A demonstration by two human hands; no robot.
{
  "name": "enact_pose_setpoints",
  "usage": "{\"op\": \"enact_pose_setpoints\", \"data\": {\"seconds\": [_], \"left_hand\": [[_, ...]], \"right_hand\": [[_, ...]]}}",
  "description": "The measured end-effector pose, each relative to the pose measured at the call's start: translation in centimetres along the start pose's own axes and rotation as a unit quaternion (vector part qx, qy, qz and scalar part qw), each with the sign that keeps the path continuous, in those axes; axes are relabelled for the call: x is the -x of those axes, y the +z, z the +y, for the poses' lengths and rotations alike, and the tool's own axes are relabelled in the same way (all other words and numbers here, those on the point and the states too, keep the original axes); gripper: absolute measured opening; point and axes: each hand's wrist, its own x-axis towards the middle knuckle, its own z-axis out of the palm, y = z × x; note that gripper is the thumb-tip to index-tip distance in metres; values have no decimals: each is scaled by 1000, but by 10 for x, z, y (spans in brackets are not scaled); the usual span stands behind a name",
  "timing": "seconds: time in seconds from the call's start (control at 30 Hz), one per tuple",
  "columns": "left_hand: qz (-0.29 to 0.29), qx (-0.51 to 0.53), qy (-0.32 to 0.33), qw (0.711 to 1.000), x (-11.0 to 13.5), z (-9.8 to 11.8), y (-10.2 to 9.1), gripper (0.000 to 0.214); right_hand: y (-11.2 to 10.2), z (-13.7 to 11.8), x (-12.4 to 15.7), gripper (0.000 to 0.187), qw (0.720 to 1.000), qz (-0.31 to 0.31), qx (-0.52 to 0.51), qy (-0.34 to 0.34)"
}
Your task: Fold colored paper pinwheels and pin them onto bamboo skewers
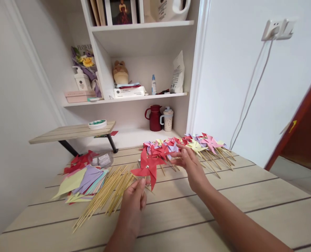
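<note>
My left hand (134,196) is closed around the stick of a red paper pinwheel (148,167), holding it upright just above the table; most of the stick is hidden by the fingers. To the right, my right hand (190,166) has its fingers stretched and apart, with nothing in them. It hovers beside the red pinwheel and in front of a pile of finished pinwheels (210,142) in red, pink, purple and yellow. Left of my left hand lies a bundle of thin wooden sticks (105,196). Beyond it are stacked coloured paper pieces (88,180).
A clear container (103,160) with small white items stands by red paper pieces (78,161). A small raised wooden stand (73,133) carries a round white-and-green box (97,124). Behind, a shelf holds a dark red jug (154,118) and a cup (168,119).
</note>
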Motion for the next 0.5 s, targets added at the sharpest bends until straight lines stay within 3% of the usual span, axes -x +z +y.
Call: {"op": "enact_pose_setpoints", "data": {"seconds": [0.13,0.27,0.4,0.5], "left_hand": [[38,117,12,992,-3,8,-6,42],[59,236,-25,970,-6,15,-15,31],[34,278,-56,958,-2,22,-12,24],[-4,271,-37,962,1,21,0,34]], "right_hand": [[9,10,7,49,991,-41,-65,112],[29,15,30,41,954,-196,-64,219],[48,7,55,45,930,-288,-60,218],[55,2,65,47,927,-311,-69,195]]}}
